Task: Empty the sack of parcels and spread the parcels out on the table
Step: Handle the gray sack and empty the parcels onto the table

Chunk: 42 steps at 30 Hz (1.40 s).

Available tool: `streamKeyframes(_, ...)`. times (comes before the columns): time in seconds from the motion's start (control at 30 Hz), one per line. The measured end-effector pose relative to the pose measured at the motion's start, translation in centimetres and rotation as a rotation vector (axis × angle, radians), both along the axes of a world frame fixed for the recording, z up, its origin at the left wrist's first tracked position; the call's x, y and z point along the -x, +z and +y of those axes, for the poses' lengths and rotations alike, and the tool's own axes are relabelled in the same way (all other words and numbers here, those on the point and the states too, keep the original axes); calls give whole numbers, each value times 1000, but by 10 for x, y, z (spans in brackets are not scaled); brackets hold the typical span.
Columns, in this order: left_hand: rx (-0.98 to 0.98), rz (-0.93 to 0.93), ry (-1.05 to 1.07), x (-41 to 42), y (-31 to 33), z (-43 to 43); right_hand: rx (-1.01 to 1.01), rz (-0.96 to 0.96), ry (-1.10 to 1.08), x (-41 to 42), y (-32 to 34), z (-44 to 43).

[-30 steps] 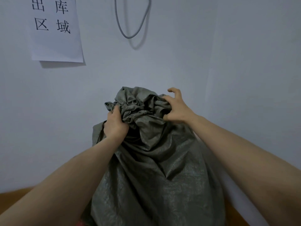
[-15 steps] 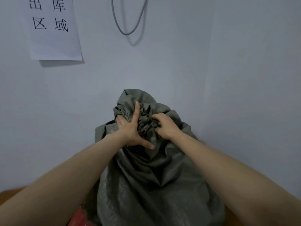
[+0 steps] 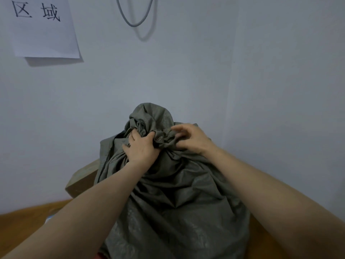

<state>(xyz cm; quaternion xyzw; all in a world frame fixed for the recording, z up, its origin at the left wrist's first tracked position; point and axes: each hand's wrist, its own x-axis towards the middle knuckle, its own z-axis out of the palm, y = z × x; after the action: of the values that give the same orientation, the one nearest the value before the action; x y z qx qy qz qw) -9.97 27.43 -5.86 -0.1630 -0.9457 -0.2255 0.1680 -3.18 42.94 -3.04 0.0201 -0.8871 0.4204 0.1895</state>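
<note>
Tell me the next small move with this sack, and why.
Likely pull the gathered neck loose. The grey sack stands on the table with its mouth bunched shut; the left hand grips the bunch and the right hand pinches at it. Nothing can be tipped out until it opens.

One sack (image 3: 177, 202), one box (image 3: 82, 180), one sign (image 3: 44, 34), one cable (image 3: 134, 24), one table (image 3: 22, 227).
</note>
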Motion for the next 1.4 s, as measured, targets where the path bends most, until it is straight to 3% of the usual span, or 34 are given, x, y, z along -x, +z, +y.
streamKeyframes(0.03,-23,-17,5,0,3,-1,-118,-28,-122,0,-1,13)
streamKeyframes(0.1,-64,-42,18,0,6,-2,-300,-279,-293,-4,-10,37)
streamKeyframes(0.2,-132,-62,10,3,7,-3,-347,-583,-345,-12,-34,56)
streamKeyframes(0.3,-200,-77,-13,9,8,-3,-270,-664,-318,-15,-57,61)
streamKeyframes(0.5,-310,-88,-41,12,11,-13,-3,-479,-303,0,-82,50)
streamKeyframes(0.63,-374,-65,-58,12,16,-18,-171,-368,-347,13,-69,47)
streamKeyframes(0.87,-558,28,-94,16,44,-23,-206,-48,-465,32,-10,55)
streamKeyframes(1.4,-725,180,-192,13,86,-17,-339,179,-549,28,64,64)
